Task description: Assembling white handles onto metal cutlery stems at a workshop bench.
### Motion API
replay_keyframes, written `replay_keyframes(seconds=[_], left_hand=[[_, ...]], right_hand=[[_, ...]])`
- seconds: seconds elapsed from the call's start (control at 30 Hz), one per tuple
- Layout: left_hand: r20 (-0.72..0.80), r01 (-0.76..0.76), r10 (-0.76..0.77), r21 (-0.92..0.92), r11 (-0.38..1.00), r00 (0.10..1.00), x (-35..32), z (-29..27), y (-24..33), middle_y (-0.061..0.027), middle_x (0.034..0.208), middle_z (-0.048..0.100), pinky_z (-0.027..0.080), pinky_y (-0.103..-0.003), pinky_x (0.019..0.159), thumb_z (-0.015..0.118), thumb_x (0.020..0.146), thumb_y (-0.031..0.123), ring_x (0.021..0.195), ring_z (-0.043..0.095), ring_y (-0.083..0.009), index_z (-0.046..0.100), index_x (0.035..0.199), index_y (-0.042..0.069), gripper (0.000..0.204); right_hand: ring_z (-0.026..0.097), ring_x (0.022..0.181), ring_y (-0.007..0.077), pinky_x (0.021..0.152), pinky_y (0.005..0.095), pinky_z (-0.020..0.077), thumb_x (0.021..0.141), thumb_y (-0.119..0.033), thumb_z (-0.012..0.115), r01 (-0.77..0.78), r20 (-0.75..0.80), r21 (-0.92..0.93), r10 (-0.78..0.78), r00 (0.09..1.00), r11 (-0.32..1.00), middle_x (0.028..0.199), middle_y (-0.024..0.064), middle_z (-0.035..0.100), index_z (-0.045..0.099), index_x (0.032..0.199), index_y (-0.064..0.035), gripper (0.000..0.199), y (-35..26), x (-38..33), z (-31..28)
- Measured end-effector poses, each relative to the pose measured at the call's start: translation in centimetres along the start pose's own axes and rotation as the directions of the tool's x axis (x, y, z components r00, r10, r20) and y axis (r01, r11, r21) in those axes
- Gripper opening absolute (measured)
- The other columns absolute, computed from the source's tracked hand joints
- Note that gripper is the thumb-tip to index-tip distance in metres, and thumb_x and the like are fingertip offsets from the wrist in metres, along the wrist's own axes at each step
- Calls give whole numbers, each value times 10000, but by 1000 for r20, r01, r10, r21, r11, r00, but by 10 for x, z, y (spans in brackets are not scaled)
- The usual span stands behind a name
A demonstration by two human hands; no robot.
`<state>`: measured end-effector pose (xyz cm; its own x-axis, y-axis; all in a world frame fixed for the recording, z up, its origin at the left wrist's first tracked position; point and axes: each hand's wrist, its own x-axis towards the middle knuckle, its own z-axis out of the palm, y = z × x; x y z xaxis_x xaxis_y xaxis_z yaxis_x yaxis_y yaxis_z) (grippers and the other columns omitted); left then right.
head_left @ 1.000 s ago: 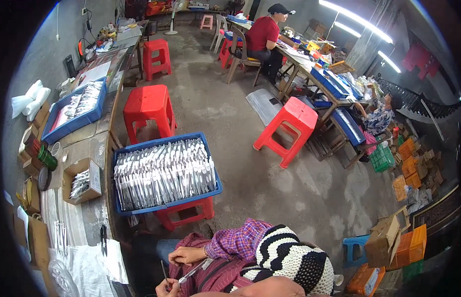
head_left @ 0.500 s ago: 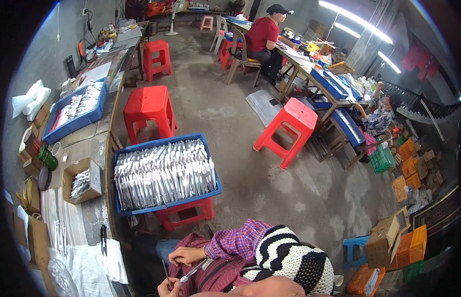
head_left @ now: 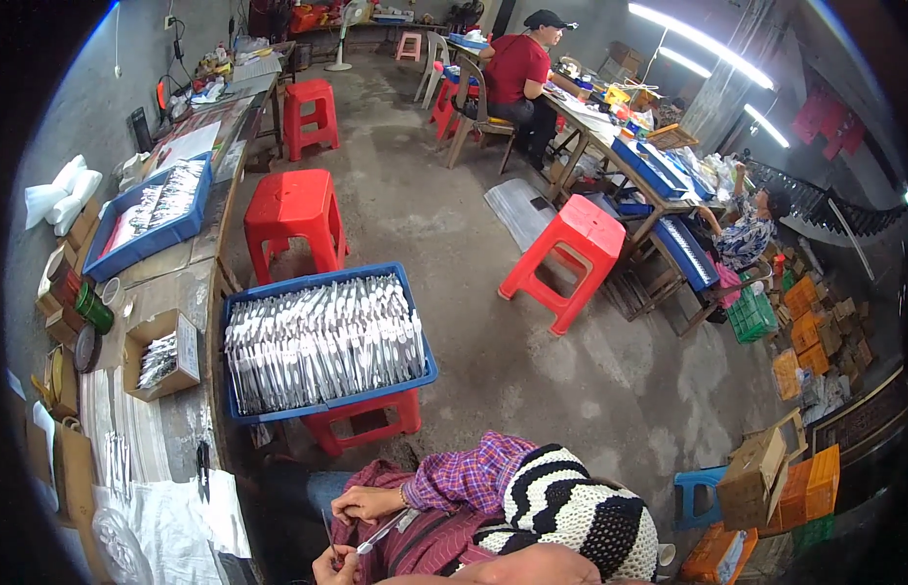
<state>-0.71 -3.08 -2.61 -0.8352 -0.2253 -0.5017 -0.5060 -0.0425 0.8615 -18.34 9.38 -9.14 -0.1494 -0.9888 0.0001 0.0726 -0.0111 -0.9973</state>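
Observation:
At the bottom, my left hand [head_left: 335, 565] has its fingers closed in a pinch on a slim silvery tool [head_left: 378, 535] with a white end. The tool slants up across the maroon striped cloth on my lap. A thin rod [head_left: 327, 525] sticks up from the same hand. My right hand [head_left: 369, 502], in a purple plaid sleeve, rests just above with its fingers curled over the cloth; what they grip, if anything, is hidden. Beyond stands a blue tray [head_left: 436, 370] packed with upright slim silver-and-dark tools [head_left: 322, 341] with white parts.
The tray sits on a red stool [head_left: 371, 419]. A workbench [head_left: 181, 292] on the left carries a cardboard box [head_left: 186, 356] of metal tools, a second blue tray [head_left: 202, 210] and white cloth [head_left: 171, 522]. More red stools [head_left: 296, 219] stand around; two people sit at the far-right table.
The thin rod in my left hand has tilted slightly. My hands stay almost in place, and the tray has not moved.

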Motion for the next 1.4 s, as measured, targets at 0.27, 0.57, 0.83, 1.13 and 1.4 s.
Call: replay_keyframes(seconds=[0.27,0.57,0.83,1.13,1.4], left_hand=[[12,-30,30,-5,1000,999,10,-6,-24,18,665,543,389,-213,506,603,893,200,551,476,-52,540,963,37,188],[-41,-54,55,10,998,998,-9,-35,-47,-1,672,567,417,-225,516,603,890,216,558,506,-64,515,978,34,221],[-145,-124,88,-266,956,986,-38,15,43,42,650,511,350,-196,488,593,898,164,535,437,-37,569,943,38,136],[-287,-184,70,-392,901,955,-59,-12,55,67,617,454,268,-172,443,564,913,120,493,365,-13,591,934,36,90],[-252,-124,27,-379,917,967,-40,-19,42,61,621,467,263,-172,443,567,913,123,495,362,-15,594,942,34,97]], right_hand=[[496,405,99,396,242,384,883,-58,419,9,7,-53,-9,1000,999,668,44,532,519,849,-19,112,-7,-1,-1],[523,464,137,484,279,430,873,-90,444,183,57,-228,-175,983,956,684,56,555,527,851,-31,103,-24,14,4],[573,657,191,614,315,441,796,-59,482,170,-7,-210,-175,985,963,682,78,563,544,798,-11,79,9,8,-1],[507,405,108,419,257,419,834,-34,445,50,-28,-148,-55,998,988,667,47,583,572,813,-16,130,-1,3,1],[511,410,130,401,259,418,856,-48,441,12,-71,-134,-21,997,991,664,58,584,560,790,-6,143,0,0,-1]])
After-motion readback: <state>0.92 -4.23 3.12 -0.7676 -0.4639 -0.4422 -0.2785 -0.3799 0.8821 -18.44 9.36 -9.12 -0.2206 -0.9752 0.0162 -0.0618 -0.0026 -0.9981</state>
